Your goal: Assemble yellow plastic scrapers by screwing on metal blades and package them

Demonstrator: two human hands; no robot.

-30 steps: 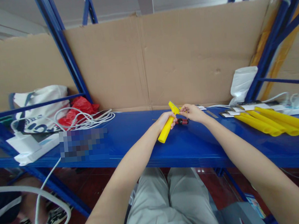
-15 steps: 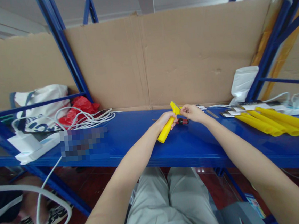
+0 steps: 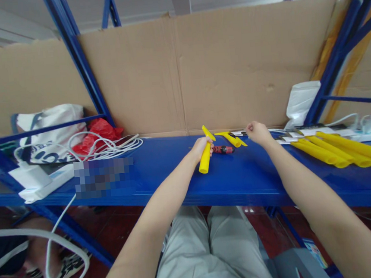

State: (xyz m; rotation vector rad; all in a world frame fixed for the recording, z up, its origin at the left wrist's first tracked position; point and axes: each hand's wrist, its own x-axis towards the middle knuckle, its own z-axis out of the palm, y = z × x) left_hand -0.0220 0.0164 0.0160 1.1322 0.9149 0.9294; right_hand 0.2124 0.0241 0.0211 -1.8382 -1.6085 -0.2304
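My left hand (image 3: 202, 149) is wrapped around a yellow scraper handle (image 3: 204, 163), a hollow round tube that flares into a flat, wide head pointing away from me. My right hand (image 3: 258, 132) hovers apart from it, above the back of the shelf, with its fingers curled in. Whatever may be between those fingers is hidden. Just right of my left hand lies a red-and-black screwdriver (image 3: 224, 150). Behind the screwdriver rests another yellow handle (image 3: 231, 140), with small dark and white pieces (image 3: 238, 133) beside it.
Several yellow scrapers (image 3: 342, 149) lie in a row on the right of the blue shelf (image 3: 163, 180). Cardboard (image 3: 231, 65) closes off the back. At left are a power strip (image 3: 46, 185), coiled white cable (image 3: 108, 148), a red bag (image 3: 102, 131) and a cloth bag (image 3: 54, 128).
My right hand has left the yellow handle's head and moved right, uncovering the other yellow handle. My left hand, still gripping its handle, has shifted slightly left and turned it more upright.
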